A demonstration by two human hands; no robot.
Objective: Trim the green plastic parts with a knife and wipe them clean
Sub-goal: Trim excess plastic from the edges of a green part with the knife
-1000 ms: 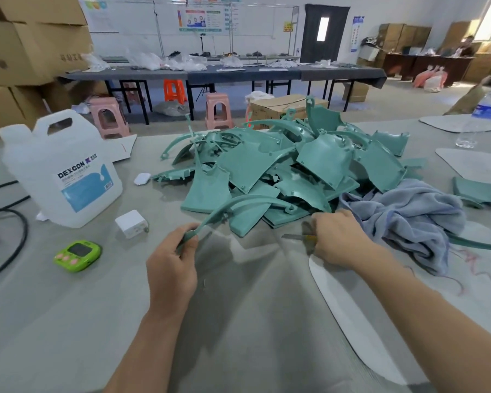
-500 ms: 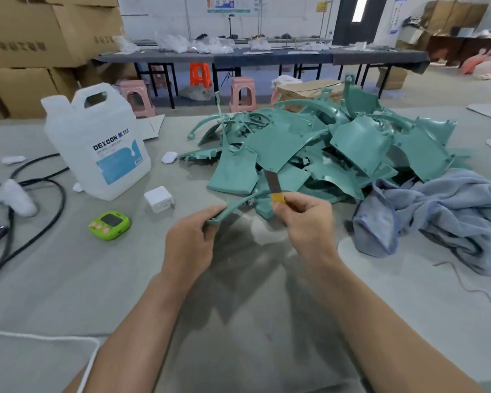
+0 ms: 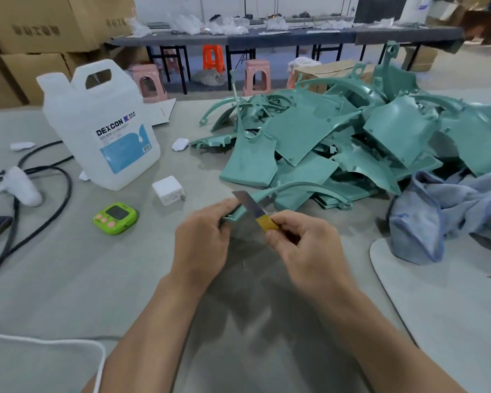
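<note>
My left hand (image 3: 201,245) grips the near end of a long curved green plastic strip (image 3: 289,190) that arcs away to the right toward the pile. My right hand (image 3: 304,245) pinches a knife (image 3: 253,208) by its yellow-wrapped handle, and the flat grey blade lies across the strip just beside my left fingers. A big heap of green plastic parts (image 3: 338,140) covers the table behind. A crumpled blue-grey cloth (image 3: 448,211) lies to the right of my hands.
A white DEXCON jug (image 3: 99,126) stands at the left, with a white charger block (image 3: 167,190) and a green timer (image 3: 115,218) in front of it. Black cables (image 3: 40,194) loop at the far left. A white flat sheet (image 3: 437,293) lies at the right.
My right hand picked the knife up from beside the cloth and brought its blade onto the strip. The strip's near end came closer to me. The camera tilted down and left.
</note>
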